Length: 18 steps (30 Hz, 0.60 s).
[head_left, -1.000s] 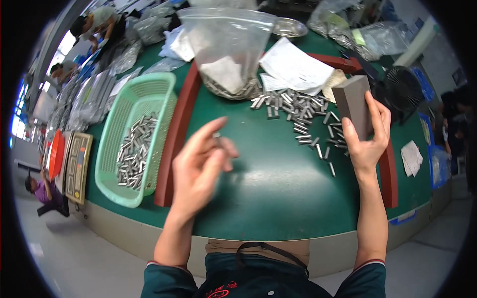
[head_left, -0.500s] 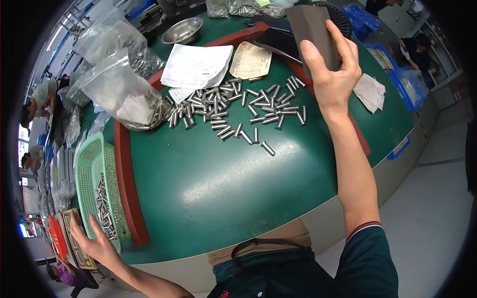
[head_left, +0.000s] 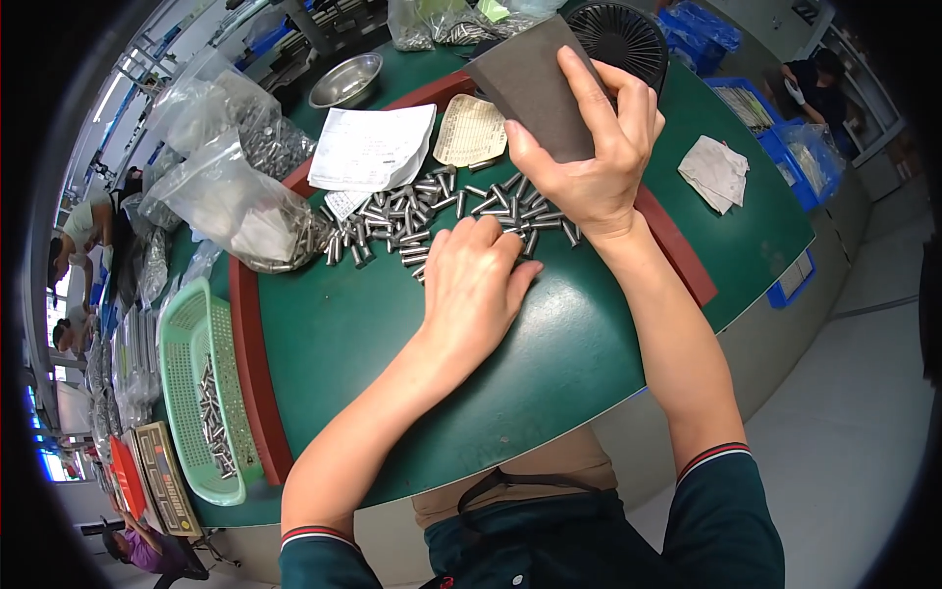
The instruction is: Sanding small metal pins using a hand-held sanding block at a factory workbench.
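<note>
Metal pins (head_left: 397, 218) lie in a loose pile, my reference for every place below. My left hand (head_left: 469, 275) is at the pile's near edge, back upward, fingers curled down; the fingertips are hidden, so I cannot tell whether they pinch a pin. My right hand (head_left: 597, 177) grips 1 dark block (head_left: 535, 93), thumb at 1 edge, fingers across its face, tilted over the pile's far right side. Good handling, in my judgement: any pin taken is best gripped across its shank, 1 at a time, without raking its neighbours; the block wants a firm, steady hold, so it cannot slip onto the pins. White papers (head_left: 371, 147) and a yellowish card (head_left: 471, 130) lie just beyond the pile and should stay undisturbed. A clear bag (head_left: 250, 211) stands left of it; a green basket (head_left: 228, 373) holding similar pins sits farther left, nearer me.
</note>
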Each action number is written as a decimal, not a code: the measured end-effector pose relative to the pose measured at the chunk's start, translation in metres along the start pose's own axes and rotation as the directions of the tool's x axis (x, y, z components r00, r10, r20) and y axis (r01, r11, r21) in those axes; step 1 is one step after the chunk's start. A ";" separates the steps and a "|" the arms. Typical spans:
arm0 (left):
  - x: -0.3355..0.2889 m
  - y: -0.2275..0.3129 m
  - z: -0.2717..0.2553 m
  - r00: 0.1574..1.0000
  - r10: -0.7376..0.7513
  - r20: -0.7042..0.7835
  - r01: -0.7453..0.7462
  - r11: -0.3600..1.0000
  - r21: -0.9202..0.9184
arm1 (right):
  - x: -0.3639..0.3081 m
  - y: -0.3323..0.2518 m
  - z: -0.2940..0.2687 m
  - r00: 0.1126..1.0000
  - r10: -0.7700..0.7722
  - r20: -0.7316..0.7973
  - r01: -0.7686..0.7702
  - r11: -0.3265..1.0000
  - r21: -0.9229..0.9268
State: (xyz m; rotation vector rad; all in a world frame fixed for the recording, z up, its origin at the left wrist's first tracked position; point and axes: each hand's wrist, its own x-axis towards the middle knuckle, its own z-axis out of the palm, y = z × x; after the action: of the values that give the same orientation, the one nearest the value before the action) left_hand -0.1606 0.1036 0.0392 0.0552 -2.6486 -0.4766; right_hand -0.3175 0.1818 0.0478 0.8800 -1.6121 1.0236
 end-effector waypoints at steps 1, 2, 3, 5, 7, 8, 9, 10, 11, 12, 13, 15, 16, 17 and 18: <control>0.003 0.000 0.007 1.000 0.011 -0.004 -0.011 0.999 0.039 | 0.000 0.000 0.000 1.000 -0.006 0.003 0.006 1.000 -0.003; 0.006 0.000 0.013 1.000 0.022 -0.018 -0.022 0.999 0.047 | -0.001 0.001 0.000 1.000 -0.011 0.005 0.011 1.000 -0.013; 0.007 0.000 0.018 1.000 0.024 -0.016 -0.023 0.999 0.047 | -0.001 0.002 0.000 1.000 -0.009 0.003 0.009 1.000 -0.014; 0.008 0.000 0.024 1.000 0.007 -0.024 -0.004 0.994 0.110 | -0.002 0.001 0.000 1.000 -0.004 0.010 0.004 1.000 -0.021; 0.009 0.002 0.026 1.000 0.001 -0.023 0.001 0.995 0.099 | -0.002 0.002 0.000 1.000 -0.006 0.014 0.006 1.000 -0.024; 0.009 0.003 0.027 1.000 -0.006 -0.025 0.008 0.996 0.092 | -0.001 0.003 0.000 1.000 -0.010 0.016 0.010 1.000 -0.024; 0.010 0.004 0.028 1.000 -0.005 -0.026 0.007 0.996 0.093 | -0.002 0.005 0.001 1.000 -0.011 0.014 0.011 1.000 -0.024; 0.010 0.004 0.029 1.000 -0.025 -0.014 0.026 0.997 0.069 | -0.003 0.008 0.003 1.000 -0.006 0.008 0.006 1.000 0.002; 0.010 0.003 0.029 0.999 -0.046 -0.003 0.046 0.998 0.049 | -0.003 0.008 0.005 1.000 -0.001 0.000 0.001 0.999 0.032; 0.010 0.002 0.030 0.999 -0.040 -0.012 0.041 0.998 0.043 | -0.004 0.008 0.006 1.000 -0.003 -0.004 0.003 0.999 0.036; 0.010 0.003 0.030 0.999 -0.037 -0.012 0.038 0.998 0.055 | -0.005 0.007 0.006 1.000 0.005 0.010 -0.005 0.999 0.037; 0.009 0.000 0.031 0.999 -0.036 -0.014 0.037 0.996 0.082 | -0.002 -0.003 0.002 0.999 0.006 0.054 -0.006 1.000 0.007; 0.007 -0.004 0.028 0.999 -0.030 -0.012 0.031 0.997 0.065 | -0.002 -0.005 0.003 0.998 0.002 0.059 -0.003 1.000 0.009; 0.009 -0.001 0.022 1.000 -0.023 -0.011 0.023 0.999 0.041 | -0.003 -0.004 0.003 0.998 -0.004 0.067 0.003 1.000 0.006; 0.006 0.001 0.012 0.999 -0.040 -0.028 0.041 0.999 0.024 | -0.003 -0.005 0.002 0.997 -0.004 0.073 0.004 1.000 0.009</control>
State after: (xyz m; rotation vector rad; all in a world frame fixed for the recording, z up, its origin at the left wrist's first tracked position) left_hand -0.1712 0.1077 0.0320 0.1225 -2.6306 -0.4539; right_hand -0.3130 0.1784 0.0451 0.9353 -1.6669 1.0063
